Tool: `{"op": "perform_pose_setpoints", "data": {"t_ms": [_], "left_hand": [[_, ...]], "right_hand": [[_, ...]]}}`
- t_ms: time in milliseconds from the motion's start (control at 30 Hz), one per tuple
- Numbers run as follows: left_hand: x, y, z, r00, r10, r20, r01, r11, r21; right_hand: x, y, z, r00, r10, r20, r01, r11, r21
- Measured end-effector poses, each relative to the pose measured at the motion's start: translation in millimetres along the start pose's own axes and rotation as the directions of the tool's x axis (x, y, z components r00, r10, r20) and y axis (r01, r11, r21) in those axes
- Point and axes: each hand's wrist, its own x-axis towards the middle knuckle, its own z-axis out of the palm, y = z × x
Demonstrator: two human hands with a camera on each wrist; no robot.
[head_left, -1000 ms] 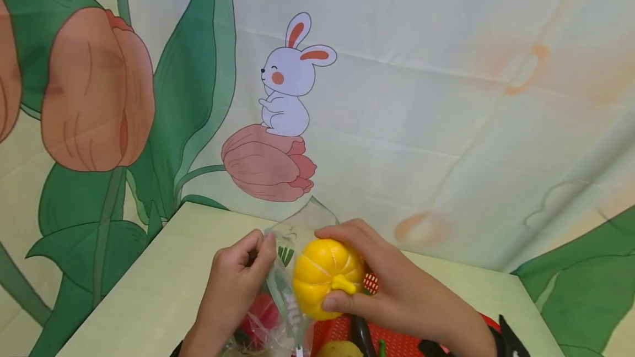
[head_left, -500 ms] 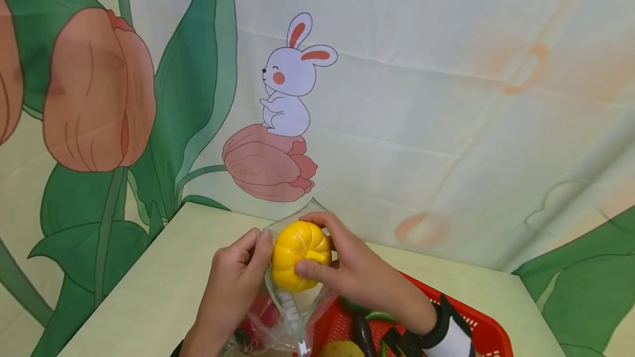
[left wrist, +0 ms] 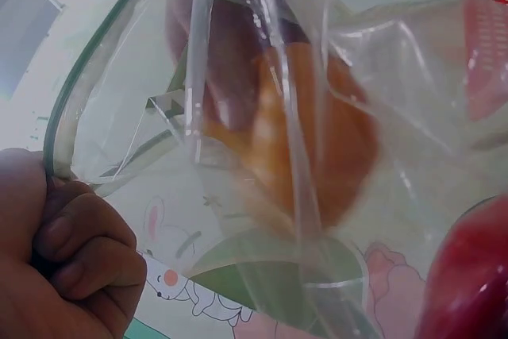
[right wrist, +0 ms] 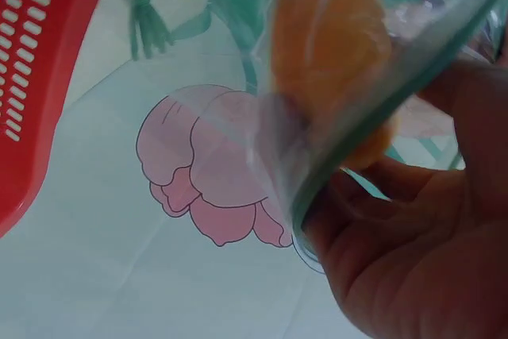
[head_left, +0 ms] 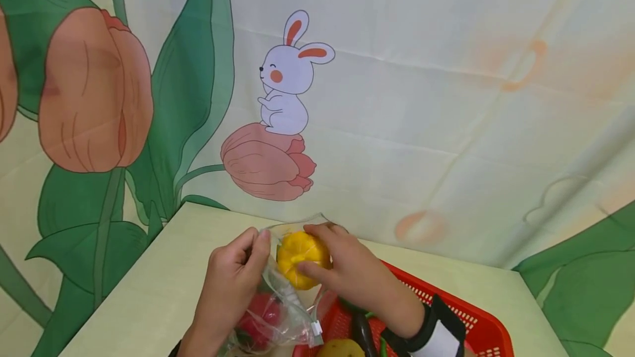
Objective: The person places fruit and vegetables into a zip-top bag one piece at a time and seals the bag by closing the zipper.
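Observation:
My left hand (head_left: 230, 280) pinches the rim of a clear zip bag (head_left: 300, 321) with a white slider, holding its mouth up. My right hand (head_left: 347, 263) grips a yellow toy pumpkin (head_left: 294, 255) at that mouth, thumb near the stem and fingers over the top. Through the plastic in the left wrist view, the pumpkin (left wrist: 325, 140) shows blurred and orange. The bag's green-edged rim crosses beside the right hand (right wrist: 405, 236) in the right wrist view. A shiny red round thing (head_left: 263, 313) shows through the bag's lower part.
At the front right stands a red perforated basket (head_left: 488, 326) with an eggplant (head_left: 363, 332), a potato-like yellow piece (head_left: 341, 348) and green pieces in it. A pale table (head_left: 144, 280) lies beneath. Behind hangs a cloth (head_left: 421, 98) printed with tulips and a rabbit.
My right hand has carried the pumpkin left from above the basket into the bag's mouth, then slightly down. The left hand keeps its grip on the rim, nearly still.

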Motion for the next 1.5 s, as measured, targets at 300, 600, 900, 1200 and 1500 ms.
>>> {"op": "perform_pose_setpoints", "data": {"t_ms": [300, 600, 900, 1200, 1500], "left_hand": [[1.3, -2.1, 0.9, 0.998, 0.062, -0.009, -0.062, 0.998, 0.011], [1.1, -3.3, 1.6, 0.998, 0.066, -0.010, -0.066, 0.998, 0.004], [1.1, -4.0, 1.1, 0.998, 0.063, -0.003, -0.063, 0.998, -0.005], [0.3, -3.9, 0.0, 0.998, 0.056, -0.006, -0.056, 0.998, 0.009], [0.1, -5.2, -0.2, 0.998, 0.067, -0.007, -0.067, 0.998, -0.009]], "right_hand": [[2.6, 7.8, -2.3, 1.000, 0.008, 0.004, -0.008, 0.999, 0.033], [-11.0, 10.9, -6.2, 0.992, -0.023, -0.126, 0.033, 0.997, 0.074], [-32.1, 34.6, -39.0, 0.971, 0.090, -0.220, -0.077, 0.995, 0.066], [-59.0, 81.6, -39.1, 0.944, 0.330, 0.019, -0.320, 0.927, -0.196], [-78.6, 134.3, -14.9, 0.788, 0.555, 0.266, -0.462, 0.819, -0.340]]}}
